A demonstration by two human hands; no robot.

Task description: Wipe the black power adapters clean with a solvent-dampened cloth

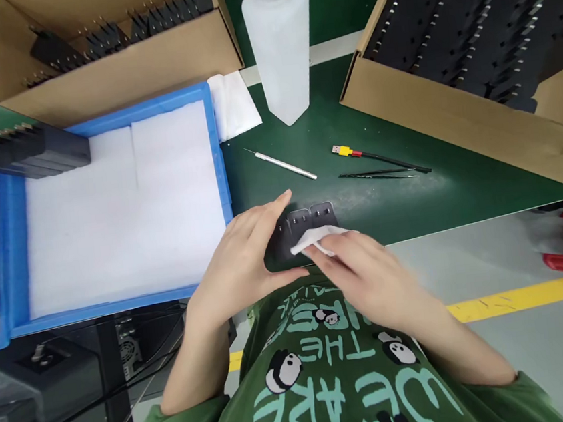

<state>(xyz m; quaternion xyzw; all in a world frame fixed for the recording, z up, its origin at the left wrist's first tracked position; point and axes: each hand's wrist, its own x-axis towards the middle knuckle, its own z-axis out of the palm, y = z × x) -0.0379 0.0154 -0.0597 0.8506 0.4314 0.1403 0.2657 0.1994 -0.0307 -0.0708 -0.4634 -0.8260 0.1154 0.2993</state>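
A short row of black plastic blocks [323,215] with small metal pins lies at the table's front edge. My left hand [246,255] is around the left end of this row, thumb on the near side and fingers stretched out on the far side. Whether its palm touches the blocks I cannot tell. Pinched in my right hand [360,266] is a folded white wipe [309,238], which lies over the near part of the blocks and hides it.
A blue tray [221,157] lined with white sheet stands left, black blocks at its side. Behind are a white bottle [279,50] and cardboard boxes [146,71] of black parts. A craft knife [284,165], USB cable [381,158] and tweezers [377,175] lie on the green table.
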